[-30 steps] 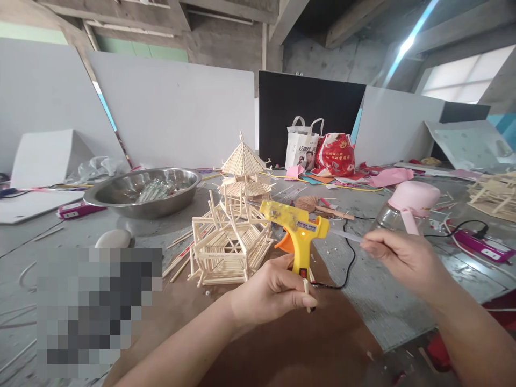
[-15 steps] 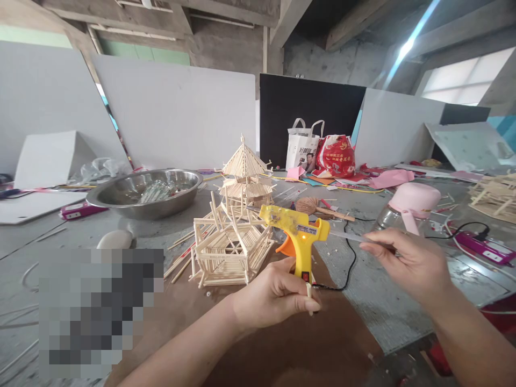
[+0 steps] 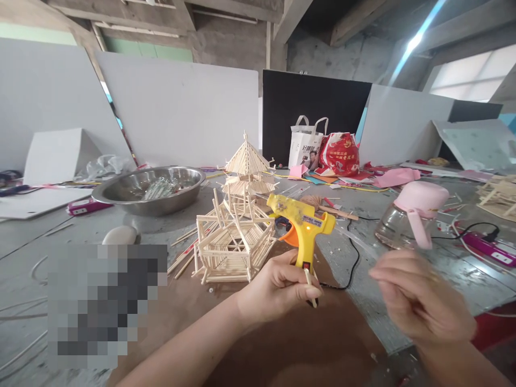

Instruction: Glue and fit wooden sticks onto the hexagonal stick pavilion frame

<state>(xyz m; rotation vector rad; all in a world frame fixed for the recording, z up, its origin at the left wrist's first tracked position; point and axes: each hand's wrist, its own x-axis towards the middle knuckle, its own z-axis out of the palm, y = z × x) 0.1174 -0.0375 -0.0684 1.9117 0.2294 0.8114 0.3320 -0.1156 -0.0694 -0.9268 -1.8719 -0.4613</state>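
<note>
My left hand (image 3: 282,282) is wrapped round the grip of a yellow glue gun (image 3: 304,236) with an orange trigger and a lit orange lamp. A short pale stick (image 3: 310,287) is also pinched between its thumb and fingers. The gun's nozzle points left, beside an open frame of wooden sticks (image 3: 226,269). Right of the gun, my right hand (image 3: 423,298) hovers with fingers curled in, slightly blurred; what they hold, if anything, is hidden. A faint clear streak (image 3: 357,239) shows between gun and hand; I cannot tell whether it is a glue stick.
Behind the frame stands a stick pagoda (image 3: 246,161). A steel basin (image 3: 121,201) is on the left, near a pale rounded object (image 3: 120,235). To the right are a pink-lidded bottle (image 3: 411,220) and a purple power strip (image 3: 489,250). A black cord (image 3: 355,263) trails from the gun. Bags (image 3: 341,155) stand behind.
My right hand has drawn back down and right from the rear of the glue gun, its fingers curling in. The clear glue stick no longer shows plainly in them. My left hand keeps its hold.
</note>
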